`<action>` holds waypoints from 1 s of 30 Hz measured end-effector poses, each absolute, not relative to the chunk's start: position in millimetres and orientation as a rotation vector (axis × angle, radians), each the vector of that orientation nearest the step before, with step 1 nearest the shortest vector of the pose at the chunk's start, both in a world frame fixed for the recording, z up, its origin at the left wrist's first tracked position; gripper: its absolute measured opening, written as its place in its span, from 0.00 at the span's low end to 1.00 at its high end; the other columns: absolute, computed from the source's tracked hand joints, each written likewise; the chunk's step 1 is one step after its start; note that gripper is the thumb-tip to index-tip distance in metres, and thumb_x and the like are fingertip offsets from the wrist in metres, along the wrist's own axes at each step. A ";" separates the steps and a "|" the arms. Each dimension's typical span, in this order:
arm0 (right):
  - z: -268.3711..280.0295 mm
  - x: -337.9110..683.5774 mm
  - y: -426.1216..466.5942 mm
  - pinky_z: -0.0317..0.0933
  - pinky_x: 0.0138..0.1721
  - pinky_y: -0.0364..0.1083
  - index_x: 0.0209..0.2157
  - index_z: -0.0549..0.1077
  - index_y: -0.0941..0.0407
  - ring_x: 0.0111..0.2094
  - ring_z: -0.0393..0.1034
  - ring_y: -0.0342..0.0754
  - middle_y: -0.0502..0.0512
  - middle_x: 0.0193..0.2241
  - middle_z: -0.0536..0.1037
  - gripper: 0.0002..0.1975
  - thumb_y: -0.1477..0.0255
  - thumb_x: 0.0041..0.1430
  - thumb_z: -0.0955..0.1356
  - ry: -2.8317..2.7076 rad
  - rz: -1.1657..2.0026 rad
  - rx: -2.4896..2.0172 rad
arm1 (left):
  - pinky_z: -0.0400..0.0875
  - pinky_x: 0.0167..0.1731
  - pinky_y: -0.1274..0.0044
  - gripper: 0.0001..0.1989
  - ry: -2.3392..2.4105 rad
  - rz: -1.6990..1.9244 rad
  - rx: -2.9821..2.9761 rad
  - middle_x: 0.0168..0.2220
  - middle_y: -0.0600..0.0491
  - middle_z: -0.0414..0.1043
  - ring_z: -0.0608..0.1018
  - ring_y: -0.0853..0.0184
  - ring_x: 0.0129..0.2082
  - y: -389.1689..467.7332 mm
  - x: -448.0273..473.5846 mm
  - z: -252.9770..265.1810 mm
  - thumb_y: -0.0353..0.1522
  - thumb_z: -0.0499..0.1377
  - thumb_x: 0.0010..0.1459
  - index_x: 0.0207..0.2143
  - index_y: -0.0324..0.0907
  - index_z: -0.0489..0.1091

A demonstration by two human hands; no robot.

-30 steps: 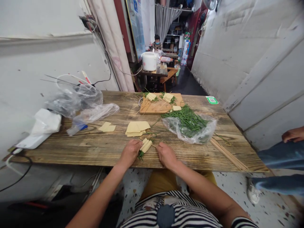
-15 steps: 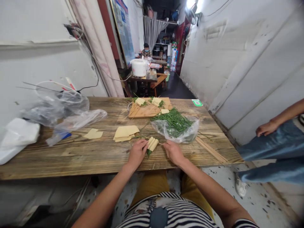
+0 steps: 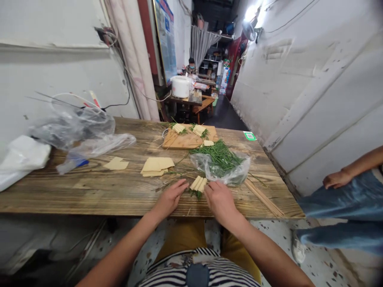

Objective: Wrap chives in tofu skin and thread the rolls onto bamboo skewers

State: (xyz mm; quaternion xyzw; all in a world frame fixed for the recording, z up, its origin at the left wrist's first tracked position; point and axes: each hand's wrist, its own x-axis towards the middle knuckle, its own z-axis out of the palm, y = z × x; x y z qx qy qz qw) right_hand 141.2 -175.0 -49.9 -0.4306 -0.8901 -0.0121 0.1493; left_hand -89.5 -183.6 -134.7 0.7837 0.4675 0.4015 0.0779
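A small row of rolled pale-yellow sheets (image 3: 198, 183), which look like tofu skin, lies near the table's front edge with green stalks poking out below. At its right end, my right hand (image 3: 220, 201) has its fingers closed on the rolls; the fingertips are partly hidden. My left hand (image 3: 171, 196) is just left of the rolls, apart from them, fingers stretched and holding nothing. Behind the left hand is a stack of flat yellow sheets (image 3: 158, 164). Long green stalks, like chives (image 3: 220, 157), spill from a clear plastic bag (image 3: 237, 173) beyond my right hand.
A wooden board (image 3: 182, 142) carries two finished-looking roll bundles (image 3: 199, 129). Thin wooden sticks (image 3: 265, 198) lie at right; loose sheets (image 3: 116, 163) and plastic bags (image 3: 98, 145) at left. A person in jeans (image 3: 341, 199) stands right; another sits far back beyond a white cooker (image 3: 181, 86).
My left hand has let go of the rolls and moved left of them. My right hand has come in from the stick's end to the rolls. The camera view has shifted slightly.
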 end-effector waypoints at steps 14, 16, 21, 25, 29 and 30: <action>-76.5 -26.5 -42.4 0.57 0.43 0.44 0.35 0.77 0.61 0.41 0.69 0.48 0.60 0.37 0.79 0.10 0.76 0.64 0.63 -2.990 0.190 -0.818 | 0.76 0.42 0.75 0.14 1.981 1.479 1.736 0.40 0.50 0.81 0.81 0.65 0.38 -198.6 -159.1 -140.5 0.36 0.54 0.61 0.42 0.42 0.78; -79.1 -24.5 -41.9 0.57 0.43 0.44 0.37 0.77 0.61 0.41 0.69 0.48 0.61 0.38 0.78 0.09 0.74 0.64 0.64 -2.961 0.218 -0.795 | 0.76 0.42 0.75 0.14 1.966 1.463 1.725 0.40 0.50 0.81 0.81 0.65 0.38 -197.9 -158.3 -139.3 0.36 0.54 0.61 0.42 0.42 0.78; -80.2 -22.5 -44.5 0.58 0.44 0.44 0.40 0.76 0.62 0.41 0.69 0.49 0.62 0.39 0.77 0.11 0.68 0.60 0.69 -2.932 0.231 -0.761 | 0.76 0.43 0.74 0.14 1.957 1.456 1.711 0.40 0.50 0.81 0.81 0.64 0.39 -196.9 -158.0 -138.2 0.36 0.54 0.61 0.41 0.43 0.78; -82.1 -22.6 -44.7 0.58 0.45 0.45 0.37 0.78 0.60 0.41 0.70 0.49 0.62 0.39 0.78 0.09 0.69 0.62 0.68 -2.942 0.212 -0.804 | 0.76 0.42 0.74 0.14 1.950 1.465 1.718 0.40 0.50 0.81 0.81 0.64 0.38 -195.7 -158.2 -140.9 0.37 0.54 0.61 0.41 0.43 0.78; -90.1 -21.0 -40.0 0.58 0.43 0.43 0.34 0.79 0.60 0.40 0.70 0.47 0.60 0.37 0.79 0.09 0.76 0.62 0.66 -2.793 0.440 -0.880 | 0.76 0.42 0.74 0.15 1.933 1.466 1.730 0.40 0.49 0.81 0.81 0.64 0.39 -196.2 -157.6 -143.5 0.36 0.54 0.61 0.41 0.42 0.78; -92.5 -20.2 -38.0 0.59 0.42 0.43 0.32 0.79 0.60 0.39 0.71 0.47 0.59 0.36 0.80 0.08 0.77 0.60 0.67 -2.726 0.523 -0.900 | 0.76 0.42 0.74 0.15 1.929 1.466 1.727 0.40 0.49 0.81 0.81 0.64 0.39 -196.0 -157.5 -143.3 0.36 0.54 0.61 0.41 0.42 0.78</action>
